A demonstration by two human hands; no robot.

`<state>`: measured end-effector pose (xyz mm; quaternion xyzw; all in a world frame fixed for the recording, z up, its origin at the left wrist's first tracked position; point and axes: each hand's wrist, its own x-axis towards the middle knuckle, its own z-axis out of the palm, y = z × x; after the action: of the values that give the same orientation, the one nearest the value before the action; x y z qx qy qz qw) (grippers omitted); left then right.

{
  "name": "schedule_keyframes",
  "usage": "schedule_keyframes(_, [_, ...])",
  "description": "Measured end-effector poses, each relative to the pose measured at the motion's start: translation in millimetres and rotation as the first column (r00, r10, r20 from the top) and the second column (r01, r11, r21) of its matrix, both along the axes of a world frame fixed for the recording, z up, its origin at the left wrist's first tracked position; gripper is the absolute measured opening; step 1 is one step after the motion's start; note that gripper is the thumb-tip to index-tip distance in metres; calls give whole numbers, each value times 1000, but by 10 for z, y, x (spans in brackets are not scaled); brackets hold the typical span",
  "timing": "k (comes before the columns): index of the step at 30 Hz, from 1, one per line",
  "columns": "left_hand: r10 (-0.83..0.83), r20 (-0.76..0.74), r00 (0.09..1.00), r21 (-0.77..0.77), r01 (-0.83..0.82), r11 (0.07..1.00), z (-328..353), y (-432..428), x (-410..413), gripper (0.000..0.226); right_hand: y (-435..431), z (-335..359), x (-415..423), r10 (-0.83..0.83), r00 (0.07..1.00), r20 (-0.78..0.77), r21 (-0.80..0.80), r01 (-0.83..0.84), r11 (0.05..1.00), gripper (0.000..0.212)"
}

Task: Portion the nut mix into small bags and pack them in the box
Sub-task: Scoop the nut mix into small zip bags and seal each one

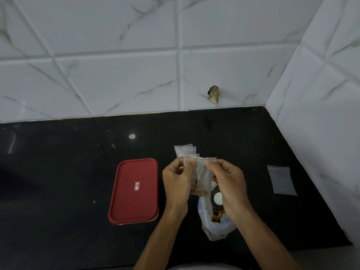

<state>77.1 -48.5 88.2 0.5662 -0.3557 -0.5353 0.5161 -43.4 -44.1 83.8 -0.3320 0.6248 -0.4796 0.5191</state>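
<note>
Both hands hold one small clear bag [202,172] upright above the black counter, with a few brown nuts at its bottom. My left hand [178,182] pinches its top left edge and my right hand [228,186] pinches the top right. Below my right hand lies the big plastic bag of nut mix [214,221], open, with brown nuts showing. Several empty small bags [185,151] lie fanned just behind my hands. The box [134,190] sits to the left, its red lid on.
One flat empty bag [281,179] lies alone at the right, near the tiled side wall [319,114]. The tiled back wall has a chipped hole [213,94]. The counter's front edge runs under my forearms.
</note>
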Motion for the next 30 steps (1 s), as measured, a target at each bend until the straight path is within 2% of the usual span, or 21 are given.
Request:
schedule_keyframes(5, [42,-14,999,14,-42,999,-38,9,4,11,1,-17,-18,33,999,24,52,-34,998,13])
schedule_keyframes(10, [65,-46,997,40,-63,997,-72,7,9,25,4,-3,-13,15,1000,5,24,-15,1000,13])
schedule_keyframes(17, [108,-23,994,10,-108,994,-110,4,8,28,17,-30,-8,-4,1000,-13,49,4,999,19])
schedule_keyframes(23, [-22,-38,999,45,23,999,-128,22,49,18,43,-36,26,-69,991,117,-61,77,995,8])
schedule_keyframes(30, [-65,-51,997,89,69,994,-173,72,43,11,80,-111,71,-75,990,119,-46,81,996,11])
